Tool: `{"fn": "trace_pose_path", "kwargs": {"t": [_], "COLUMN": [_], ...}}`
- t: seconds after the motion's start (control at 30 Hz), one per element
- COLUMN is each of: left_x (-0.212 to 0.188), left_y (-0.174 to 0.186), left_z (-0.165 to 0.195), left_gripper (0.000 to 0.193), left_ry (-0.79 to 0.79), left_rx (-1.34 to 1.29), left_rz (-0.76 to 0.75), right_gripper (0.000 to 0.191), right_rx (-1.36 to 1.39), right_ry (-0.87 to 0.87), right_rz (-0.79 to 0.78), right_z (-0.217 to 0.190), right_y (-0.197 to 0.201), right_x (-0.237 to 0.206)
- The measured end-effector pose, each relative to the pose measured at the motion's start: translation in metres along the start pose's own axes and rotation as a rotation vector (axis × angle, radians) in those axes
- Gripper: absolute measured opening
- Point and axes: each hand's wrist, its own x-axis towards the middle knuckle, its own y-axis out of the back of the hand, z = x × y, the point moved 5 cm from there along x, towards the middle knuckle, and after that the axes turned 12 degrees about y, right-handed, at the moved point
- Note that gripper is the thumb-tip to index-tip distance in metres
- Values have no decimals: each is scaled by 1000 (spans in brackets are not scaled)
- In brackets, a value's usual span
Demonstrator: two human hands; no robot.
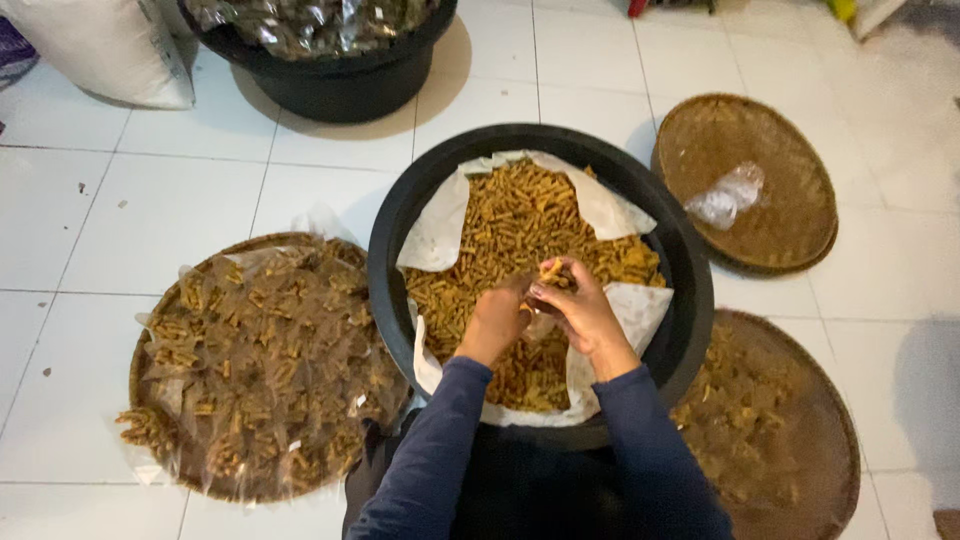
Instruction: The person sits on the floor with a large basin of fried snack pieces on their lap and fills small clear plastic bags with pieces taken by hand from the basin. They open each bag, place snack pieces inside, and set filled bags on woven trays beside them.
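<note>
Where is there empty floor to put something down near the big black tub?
Bare white tile floor lies left of the black tub, above the tray of bagged snacks. More lies above the tub, between the second tub and the woven tray holding one clear bag. It is crowded at the tub, where both hands work and trays press close.
</note>
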Motion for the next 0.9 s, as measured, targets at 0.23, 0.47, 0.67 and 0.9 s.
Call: {"fn": "trace_pose_path", "kwargs": {"t": [0.23,0.47,0.67,0.9], "left_x": [-6,-6,-2,3], "left_y": [1,1,2,30], "left_z": [0,-1,-18,-20], "left_gripper": [45,52,49,52], "left_ry": [136,0,165,124], "left_rx": [9,5,116,154], "left_rz": [-119,-17,-27,149], "right_gripper": [18,23,7,10], "right_rx": [-420,-594,-208,-149], "right_ry": [-29,168,169,-89], "right_rz": [-90,-237,16,137], "right_z": [6,-12,-32,89], "right_y": [6,-5,26,83], "right_x": [-2,-10,-1,43]}}
